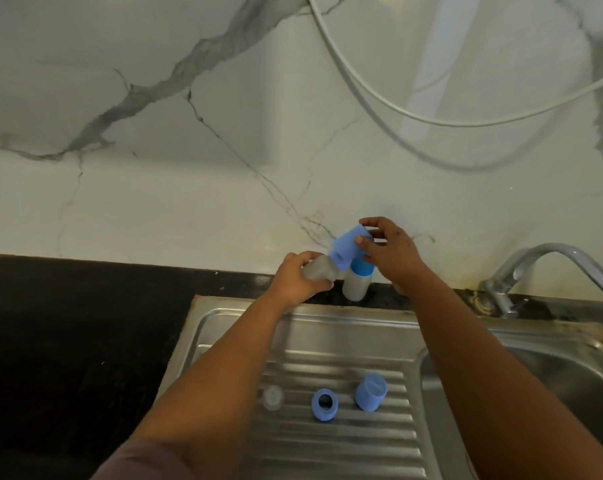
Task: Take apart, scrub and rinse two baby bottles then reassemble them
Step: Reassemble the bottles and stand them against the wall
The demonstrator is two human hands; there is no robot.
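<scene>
My left hand (295,278) grips a cloudy clear bottle body (319,270), tilted with its neck pointing right. My right hand (393,254) holds a blue cap (347,245) against that neck; whether the two are joined is unclear. Just behind them a second bottle (356,287) with a blue collar (362,269) stands upright at the back edge of the sink. On the ribbed drainboard (327,445) lie a clear nipple (272,396), a blue ring (324,405) and another blue cap (371,391).
The steel sink basin (542,382) lies to the right, with a chrome faucet (532,268) behind it. A black countertop (85,323) lies to the left. A white hose (431,119) loops across the marble wall (154,168).
</scene>
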